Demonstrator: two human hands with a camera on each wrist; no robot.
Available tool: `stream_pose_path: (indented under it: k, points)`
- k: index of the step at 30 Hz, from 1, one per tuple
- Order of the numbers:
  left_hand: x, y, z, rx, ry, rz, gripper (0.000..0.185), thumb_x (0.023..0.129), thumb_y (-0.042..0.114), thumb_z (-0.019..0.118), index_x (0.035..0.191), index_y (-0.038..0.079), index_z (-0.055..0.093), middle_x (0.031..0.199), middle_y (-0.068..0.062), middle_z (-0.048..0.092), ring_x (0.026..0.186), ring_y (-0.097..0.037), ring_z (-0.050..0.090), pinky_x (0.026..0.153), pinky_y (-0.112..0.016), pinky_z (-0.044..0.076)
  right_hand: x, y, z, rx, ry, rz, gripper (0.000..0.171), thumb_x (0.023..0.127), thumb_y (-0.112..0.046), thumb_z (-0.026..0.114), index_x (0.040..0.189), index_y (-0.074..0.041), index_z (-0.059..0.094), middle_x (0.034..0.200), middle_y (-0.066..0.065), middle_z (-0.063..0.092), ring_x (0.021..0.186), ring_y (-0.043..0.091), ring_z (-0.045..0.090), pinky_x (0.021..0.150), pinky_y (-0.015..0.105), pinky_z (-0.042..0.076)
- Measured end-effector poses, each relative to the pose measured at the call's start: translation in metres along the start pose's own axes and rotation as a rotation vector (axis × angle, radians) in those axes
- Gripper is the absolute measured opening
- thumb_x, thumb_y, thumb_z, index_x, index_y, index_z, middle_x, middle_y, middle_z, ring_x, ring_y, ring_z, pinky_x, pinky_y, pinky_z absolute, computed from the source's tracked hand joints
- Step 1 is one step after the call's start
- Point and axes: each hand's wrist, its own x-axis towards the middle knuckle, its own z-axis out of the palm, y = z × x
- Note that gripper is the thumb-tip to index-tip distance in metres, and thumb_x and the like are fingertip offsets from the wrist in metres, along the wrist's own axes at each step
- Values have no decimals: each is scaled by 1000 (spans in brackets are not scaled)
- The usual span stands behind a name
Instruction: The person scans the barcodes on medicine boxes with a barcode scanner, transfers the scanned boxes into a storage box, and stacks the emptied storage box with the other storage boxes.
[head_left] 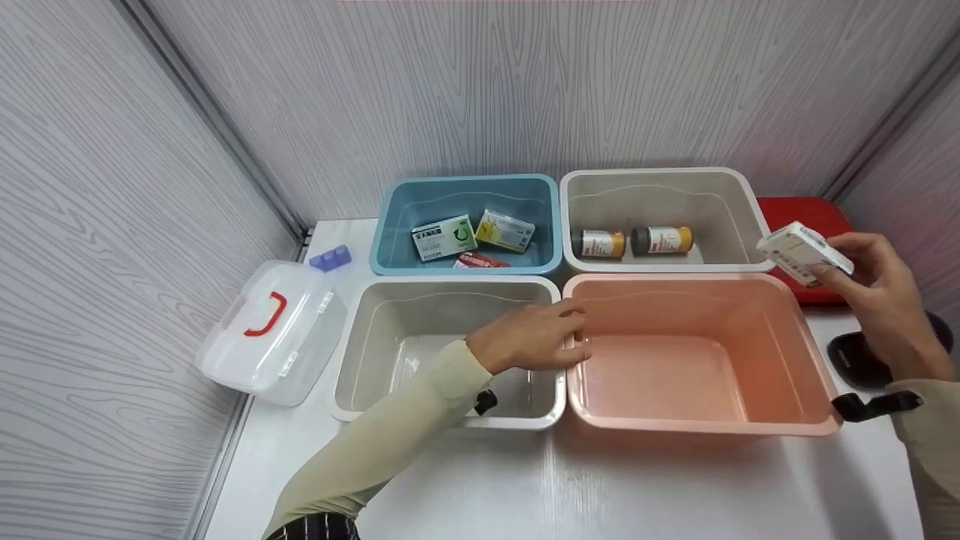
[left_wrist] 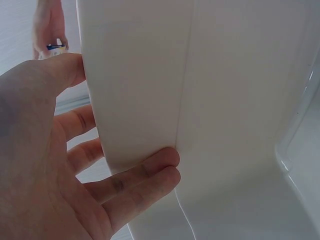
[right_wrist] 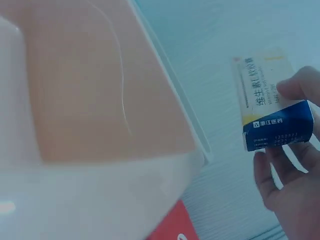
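Cardboard, white with a blue end, the small medicine box [head_left: 803, 253] sits pinched in the grip of the right hand [head_left: 885, 300], above the far right corner of the pink plastic bin [head_left: 814, 352]. The left hand [head_left: 534, 337] clasps the rim between this bin and the grey plastic bin [head_left: 352, 360], fingers curled. I judge it best to keep that rim steady and bring the box low over 1 bin before opening the fingers.

A staged sorting booth, probably a recording setup

Grey wood-grain panels [head_left: 112, 225] wall in a white surface [head_left: 600, 487] carrying four plastic bins [head_left: 697, 427], some holding medicine boxes [head_left: 444, 237] and pill bottles [head_left: 660, 240].
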Motion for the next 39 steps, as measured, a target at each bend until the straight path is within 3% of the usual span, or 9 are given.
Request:
stream_pose_path:
  k: [4, 10, 12, 15, 17, 22, 27, 32, 39]
  points:
    - [-1, 0, -1, -11, -1, -5, 44, 111, 51, 50, 132, 16, 66, 164, -4, 49, 127, -27, 65, 110, -41, 55, -5, 6, -8, 183, 45, -36, 60, 100, 13, 66, 151, -12, 49, 130, 2, 61, 116, 10, 63, 90, 11, 55]
    - [-2, -2, 2, -4, 31, 2, 41, 110, 49, 52, 126, 15, 68, 163, -5, 52, 126, -29, 68, 108, -41, 56, -16, 7, -23, -201, 93, -7, 75, 104, 3, 64, 168, -28, 38, 123, -6, 57, 104, 4, 60, 75, 9, 49]
    - [-2, -2, 2, -5, 37, 4, 40, 110, 48, 52, 125, 15, 68, 162, -5, 52, 126, -30, 69, 108, -42, 56, -21, 11, -26, -168, 142, 31, 71, 104, 1, 66, 164, -27, 40, 126, -7, 57, 102, 4, 61, 70, 9, 49]
    - [-1, -2, 3, -10, 32, 3, 38, 109, 47, 54, 124, 15, 68, 163, -6, 52, 128, -31, 68, 109, -42, 56, -27, 20, -28, 55, 229, 68, 65, 101, 4, 69, 154, -23, 43, 132, -6, 57, 104, 6, 60, 66, 10, 50]
    - [-1, -2, 3, -8, 27, 1, 38, 109, 48, 54, 125, 16, 67, 164, -6, 51, 129, -31, 67, 109, -43, 56, -33, 27, -30, 190, 246, 83, 66, 101, 6, 67, 152, -25, 39, 133, -3, 56, 88, 6, 59, 58, 11, 46]
    - [-1, -2, 2, -7, 27, 6, 39, 110, 48, 54, 126, 16, 67, 163, -6, 52, 128, -31, 67, 109, -43, 56, -48, 44, -29, 202, 258, 139, 70, 104, 4, 65, 162, -26, 39, 131, -2, 53, 90, 8, 58, 60, 11, 49]
    - [-1, -2, 2, -5, 26, 7, 40, 110, 49, 52, 126, 16, 67, 162, -4, 52, 128, -30, 67, 109, -42, 56, -58, 60, -22, 175, 382, 261, 67, 104, -5, 70, 161, -25, 41, 139, -7, 51, 118, 10, 57, 77, 11, 57]
    - [1, -2, 3, -10, 7, -3, 43, 110, 52, 51, 129, 16, 66, 165, -5, 49, 133, -31, 65, 112, -43, 55, -68, 75, -18, 371, 418, 283, 68, 104, 0, 69, 157, -27, 36, 136, -4, 55, 105, 9, 67, 76, 17, 61]
    - [2, -1, 3, -9, 7, 2, 42, 111, 50, 50, 130, 16, 67, 165, -4, 49, 133, -29, 64, 113, -42, 54, -81, 90, -17, 468, 363, 357, 70, 104, -4, 71, 157, -35, 37, 110, -3, 65, 86, 8, 68, 74, 20, 61]
